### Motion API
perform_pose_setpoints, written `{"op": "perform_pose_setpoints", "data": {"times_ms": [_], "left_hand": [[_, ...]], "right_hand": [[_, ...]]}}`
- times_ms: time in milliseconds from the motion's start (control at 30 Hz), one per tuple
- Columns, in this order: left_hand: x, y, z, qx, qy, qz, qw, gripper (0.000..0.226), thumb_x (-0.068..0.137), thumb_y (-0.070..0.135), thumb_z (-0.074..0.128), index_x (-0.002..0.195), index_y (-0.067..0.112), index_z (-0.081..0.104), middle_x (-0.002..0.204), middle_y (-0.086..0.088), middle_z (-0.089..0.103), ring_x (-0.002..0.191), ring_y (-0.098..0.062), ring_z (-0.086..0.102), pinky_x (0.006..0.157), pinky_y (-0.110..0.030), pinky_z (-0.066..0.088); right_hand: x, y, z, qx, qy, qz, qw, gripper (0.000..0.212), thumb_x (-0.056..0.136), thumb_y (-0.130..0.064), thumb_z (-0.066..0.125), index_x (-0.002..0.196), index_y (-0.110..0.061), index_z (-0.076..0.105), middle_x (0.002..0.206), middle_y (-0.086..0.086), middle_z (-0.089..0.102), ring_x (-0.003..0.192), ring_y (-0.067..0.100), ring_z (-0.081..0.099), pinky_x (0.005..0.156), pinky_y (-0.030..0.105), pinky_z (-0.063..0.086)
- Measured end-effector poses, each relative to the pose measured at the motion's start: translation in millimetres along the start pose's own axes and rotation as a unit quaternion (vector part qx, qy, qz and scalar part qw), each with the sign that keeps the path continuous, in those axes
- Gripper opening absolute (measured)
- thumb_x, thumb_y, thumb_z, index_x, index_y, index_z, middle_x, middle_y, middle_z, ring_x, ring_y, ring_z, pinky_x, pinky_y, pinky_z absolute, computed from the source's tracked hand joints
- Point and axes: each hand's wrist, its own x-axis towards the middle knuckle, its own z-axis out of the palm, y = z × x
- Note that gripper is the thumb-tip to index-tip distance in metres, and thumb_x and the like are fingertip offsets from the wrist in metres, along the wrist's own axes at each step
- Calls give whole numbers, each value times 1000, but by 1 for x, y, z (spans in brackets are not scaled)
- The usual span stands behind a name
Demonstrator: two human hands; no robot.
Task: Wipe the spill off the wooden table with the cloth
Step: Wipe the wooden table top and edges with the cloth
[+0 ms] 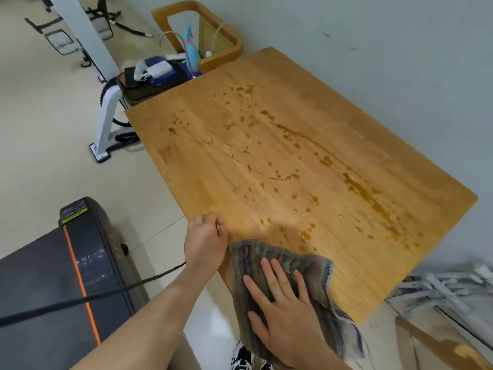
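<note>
The right hand (pixel 282 303) lies flat on the cloth (pixel 317 268). Its fingers (pixel 269 273) are straight and slightly spread, pressing the fabric down onto the near corner of the counter (pixel 346 102). Part of the cloth rests on the wood and part hangs over the near edge.

The spill (pixel 360 188) lies ahead of those fingers and off to their right. The closest brown drops sit just beyond the cloth's far edge, and none of the wet marks show under it. The main streak is long and broken. It runs diagonally from the far middle of the counter down toward the right-hand edge, so its long axis slants away from the hand rather than lying straight across it. Smaller drops scatter to the left of the streak, over most of the middle of the wood.

The right hand is the nearer one to the spill and already has the cloth, so the wipe looks like its job, pushing forward and rightward along the streak. The left hand (pixel 205 241) is at the counter's left edge with its fingers curled. Whether it grips the edge or only rests there I cannot tell.

By count there are one cloth, one counter, two hands, one long streak, and more loose drops than can be counted.
</note>
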Motion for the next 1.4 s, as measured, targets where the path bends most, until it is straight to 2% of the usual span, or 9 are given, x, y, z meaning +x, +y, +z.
{"op": "perform_pose_setpoints", "data": {"times_ms": [133, 267, 400, 500, 600, 767, 1067, 1233, 1400], "left_hand": [[34, -20, 7, 117, 18, 132, 984, 36, 85, 26, 55, 120, 14, 56, 116, -8, 57, 105, -28, 52, 88, -41, 44], [56, -32, 12, 26, 14, 59, 998, 46, 92, 29, 47, 134, 12, 44, 141, -2, 42, 127, -23, 39, 106, -41, 35], [54, -43, 8, -61, 25, 99, 993, 42, 95, 30, 36, 132, 14, 51, 143, 1, 40, 129, -17, 38, 108, -34, 31], [80, -53, 0, -158, 92, -106, 977, 43, 95, 28, 44, 136, 17, 43, 140, 4, 39, 128, -14, 32, 107, -32, 28], [129, -66, -14, -351, 48, -322, 878, 57, 96, 40, 44, 146, 19, 26, 140, -2, 41, 125, -19, 44, 104, -40, 38], [198, -89, -28, -438, -45, -341, 830, 42, 94, 48, 36, 121, 18, 46, 102, 5, 58, 97, -17, 58, 92, -43, 49], [337, -144, -54, -521, -14, -347, 779, 49, 90, 47, 33, 128, 19, 49, 117, -3, 62, 102, -22, 60, 87, -45, 53], [398, -156, -67, -523, 28, -337, 782, 44, 97, 43, 27, 138, 30, 36, 118, 2, 54, 99, -14, 53, 86, -39, 48], [410, -154, -59, -472, 83, -304, 823, 29, 99, 36, 26, 113, 23, 49, 91, 7, 55, 80, -7, 51, 63, -27, 38]], "right_hand": [[36, -18, -2, 19, 11, 0, 1000, 62, 92, -56, 43, 149, -35, 36, 159, 6, 28, 147, 25, 26, 110, 55, 19], [87, -33, -7, 39, 41, 0, 998, 54, 95, -47, 40, 147, -31, 42, 160, 2, 27, 148, 21, 24, 113, 53, 18], [122, -46, -8, 41, 64, 21, 997, 56, 96, -45, 36, 148, -24, 42, 160, 1, 27, 148, 20, 23, 114, 52, 18], [137, -51, -7, 34, 70, 30, 996, 58, 98, -46, 35, 150, -23, 37, 161, -1, 24, 149, 18, 20, 115, 51, 17], [161, -60, -12, 27, 70, 24, 997, 57, 98, -44, 35, 150, -22, 39, 160, -2, 27, 148, 17, 23, 114, 50, 18], [247, -97, -20, 16, 67, 22, 997, 57, 99, -41, 33, 152, -21, 33, 161, -2, 23, 149, 16, 17, 116, 50, 15], [360, -134, -36, 11, 67, 28, 997, 54, 102, -40, 28, 153, -24, 29, 162, -6, 20, 150, 14, 11, 117, 48, 8], [401, -144, -45, -15, 61, 30, 998, 54, 101, -42, 31, 152, -26, 31, 161, -6, 24, 149, 15, 19, 113, 46, 11], [441, -149, -52, 6, 76, 22, 997, 53, 101, -43, 31, 152, -27, 32, 161, -6, 25, 148, 17, 20, 111, 46, 13]]}}
